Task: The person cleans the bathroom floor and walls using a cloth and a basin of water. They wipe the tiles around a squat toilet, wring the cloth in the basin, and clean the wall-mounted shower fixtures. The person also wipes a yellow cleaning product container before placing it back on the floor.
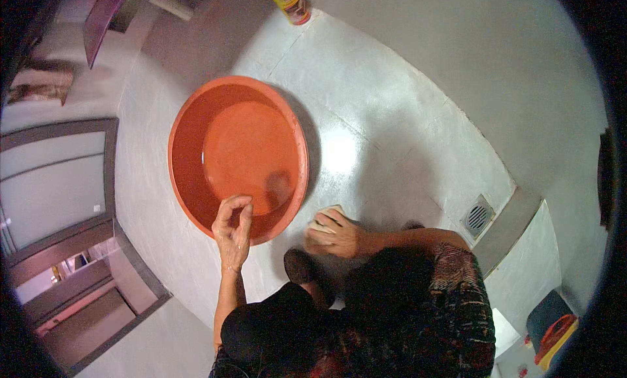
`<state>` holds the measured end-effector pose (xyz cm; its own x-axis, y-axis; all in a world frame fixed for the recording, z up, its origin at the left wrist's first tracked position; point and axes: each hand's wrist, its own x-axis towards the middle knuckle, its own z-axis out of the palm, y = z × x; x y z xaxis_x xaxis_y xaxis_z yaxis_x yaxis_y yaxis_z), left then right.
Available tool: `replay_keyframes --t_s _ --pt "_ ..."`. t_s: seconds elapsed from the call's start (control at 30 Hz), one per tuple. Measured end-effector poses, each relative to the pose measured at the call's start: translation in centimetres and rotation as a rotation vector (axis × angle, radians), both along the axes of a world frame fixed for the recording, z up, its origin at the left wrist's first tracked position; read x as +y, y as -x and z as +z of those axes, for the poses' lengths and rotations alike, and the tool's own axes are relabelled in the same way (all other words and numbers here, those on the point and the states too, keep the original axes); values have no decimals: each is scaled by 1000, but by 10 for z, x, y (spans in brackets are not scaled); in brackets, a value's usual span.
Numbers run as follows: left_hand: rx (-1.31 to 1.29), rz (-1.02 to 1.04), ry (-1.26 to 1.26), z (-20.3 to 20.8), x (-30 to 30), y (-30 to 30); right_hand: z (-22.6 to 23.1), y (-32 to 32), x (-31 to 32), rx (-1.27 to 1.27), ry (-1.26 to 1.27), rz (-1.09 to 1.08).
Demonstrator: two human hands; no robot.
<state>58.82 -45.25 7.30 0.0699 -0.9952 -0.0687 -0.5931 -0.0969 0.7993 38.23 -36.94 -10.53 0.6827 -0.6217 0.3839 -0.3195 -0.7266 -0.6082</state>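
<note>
A large round orange-red plastic basin (186,156) rests on the floor in front of me, left of centre. A dark patch shows on its bottom near the right side. I cannot tell how much water it holds. Over its near rim hangs my left hand (232,237), fingers bent, with a gap between thumb and fingers and nothing visible in them. Right of the basin and apart from it, my right hand (343,237) is wrapped around a pale cream pad (324,220). Fingers cover part of the pad, so whether it is cloth or sponge cannot be told.
Pale grey tiles (359,110) make up the floor. A yellow can (289,4) with a red base stands at the far wall. At the right lies a square floor drain (479,216). My dark shoe (300,265) is close to the basin. A framed door (55,175) stands at the left.
</note>
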Motion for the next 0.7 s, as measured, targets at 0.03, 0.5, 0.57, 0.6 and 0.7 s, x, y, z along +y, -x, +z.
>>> replay_keyframes --t_s 0.03,0.5,0.57,0.6,0.7 --pt "3 -6 2 -1 -1 0 1 21 -5 -42 79 55" --pt "21 23 -122 -23 -14 20 -21 119 -239 363 250 -395" --pt "30 20 -97 -26 -15 23 -21 109 -276 433 177 -552" --pt "43 26 -105 -23 -19 27 -27 114 -288 382 215 -620" --pt "62 40 -85 -15 -24 32 -27 122 -296 328 208 -758"
